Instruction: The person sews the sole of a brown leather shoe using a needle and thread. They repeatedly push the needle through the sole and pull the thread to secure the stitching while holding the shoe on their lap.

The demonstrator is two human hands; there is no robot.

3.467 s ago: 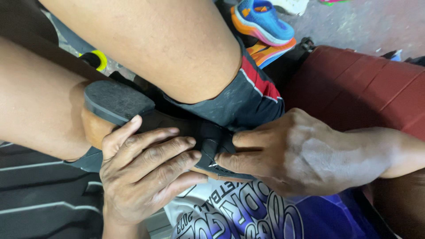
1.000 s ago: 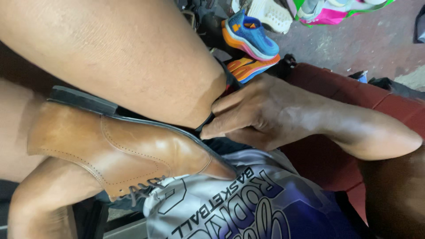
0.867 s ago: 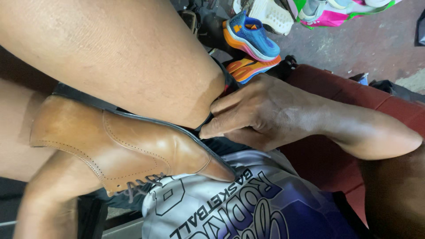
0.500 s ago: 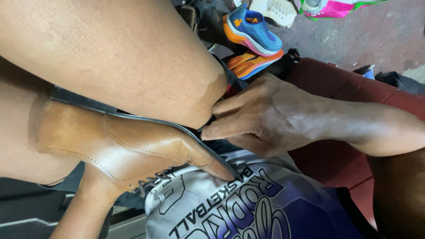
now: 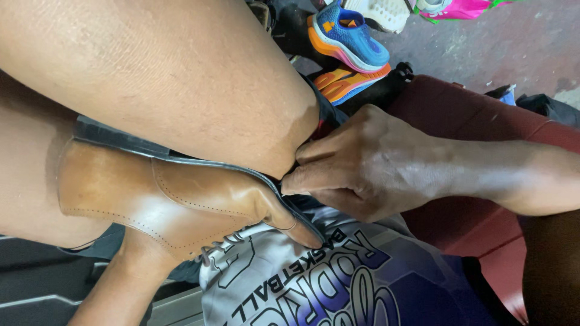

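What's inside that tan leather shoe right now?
The left forearm enters the tan shoe through its opening; the left hand itself is hidden inside. The right hand pinches the sole edge near the toe.

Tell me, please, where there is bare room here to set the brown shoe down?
Bare concrete floor lies beyond the blue sneaker, before the pink bag. The red seat is bare past the right hand. The lap is crowded: brown shoe, printed shirt, thigh.

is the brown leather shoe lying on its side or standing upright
On its side: the brown leather shoe shows its upper, the dark sole edge facing the thigh.
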